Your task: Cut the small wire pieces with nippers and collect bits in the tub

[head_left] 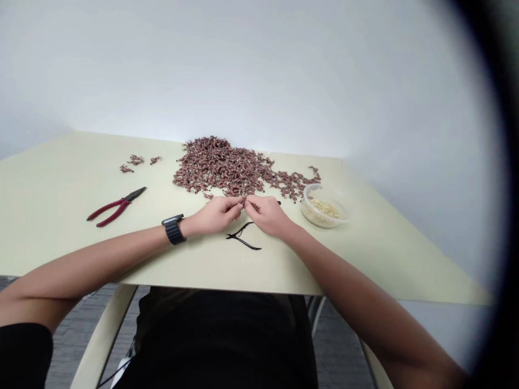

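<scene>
My left hand (pixel 221 213) and my right hand (pixel 264 213) meet fingertip to fingertip in front of a large heap of small reddish-brown pieces (pixel 221 165). Both are closed in a pinch. Whatever lies between the fingertips is too small and too covered to name. Just below the hands, a pair of black nippers (pixel 243 240) lies on the table, one end partly behind my right hand. To the right of that hand stands a clear round plastic tub (pixel 320 220) holding small gold-coloured bits (pixel 325 208).
Red-handled pliers (pixel 115 208) lie on the left of the pale yellow table (pixel 182 265). Beyond them sit a few loose brown pieces (pixel 135 160). A thin trail of pieces (pixel 292 183) runs from the heap toward the tub. A white wall (pixel 243 70) rises behind the table.
</scene>
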{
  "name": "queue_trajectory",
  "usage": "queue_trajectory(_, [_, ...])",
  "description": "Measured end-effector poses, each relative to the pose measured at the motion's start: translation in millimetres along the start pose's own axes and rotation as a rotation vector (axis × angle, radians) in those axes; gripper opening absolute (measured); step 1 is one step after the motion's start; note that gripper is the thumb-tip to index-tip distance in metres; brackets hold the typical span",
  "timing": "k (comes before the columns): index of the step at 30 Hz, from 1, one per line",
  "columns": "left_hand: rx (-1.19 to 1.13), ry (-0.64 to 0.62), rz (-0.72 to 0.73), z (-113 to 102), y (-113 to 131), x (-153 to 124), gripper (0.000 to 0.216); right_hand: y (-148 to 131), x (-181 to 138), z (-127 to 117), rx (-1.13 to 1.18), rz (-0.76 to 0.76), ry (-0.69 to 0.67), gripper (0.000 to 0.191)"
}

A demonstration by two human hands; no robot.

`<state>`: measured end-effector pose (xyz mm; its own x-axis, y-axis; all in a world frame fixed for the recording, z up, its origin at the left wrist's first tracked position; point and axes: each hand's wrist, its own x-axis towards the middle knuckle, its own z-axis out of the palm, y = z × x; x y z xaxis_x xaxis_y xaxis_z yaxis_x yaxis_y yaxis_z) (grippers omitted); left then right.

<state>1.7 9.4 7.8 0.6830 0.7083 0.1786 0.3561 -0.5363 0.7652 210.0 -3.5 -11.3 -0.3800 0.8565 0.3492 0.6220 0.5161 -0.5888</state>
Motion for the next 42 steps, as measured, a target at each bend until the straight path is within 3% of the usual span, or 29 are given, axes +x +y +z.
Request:
queue_trajectory(7, [0.125, 0.017, 0.050, 2, 0, -3, 0.029, -1, 1, 5, 0.281, 0.107, -0.003, 0.029])
queue_trajectory(13, [0.326, 0.038, 0.172, 5, -5, -3, 0.032, 0, 5, 14, 0.934, 0.514, -0.082, 0.021])
queue_trajectory(16, [0.439, 0.038, 0.215, 5, -11, -2, 0.043, 1, 8, 12, 1.133, 0.613, -0.186, 0.020])
queue_trajectory(19, [0.381, 0.028, 0.195, 5, -10, -1, 0.039, 2, 8, 9, 0.989, 0.575, -0.201, 0.020])
queue_trajectory(24, [0.105, 0.011, 0.066, 4, -3, 0, 0.028, 5, 1, 5, 0.110, 0.094, 0.006, 0.029])
queue_trajectory(28, [-0.042, -0.022, 0.000, 2, -1, 1, 0.032, 9, -2, 2, -0.211, -0.076, -0.020, 0.028])
queue_trajectory(35, [-0.147, -0.119, -0.055, 1, 0, 0, 0.033, 16, -3, 2, -0.360, -0.152, -0.086, 0.021])
queue_trajectory(38, [-0.115, -0.103, -0.021, 2, 0, -1, 0.034, 13, -3, 4, -0.244, -0.116, -0.059, 0.023])
queue_trajectory(42, [0.009, -0.037, 0.054, 3, 0, -2, 0.032, 6, -2, 8, 0.057, 0.055, 0.008, 0.032])
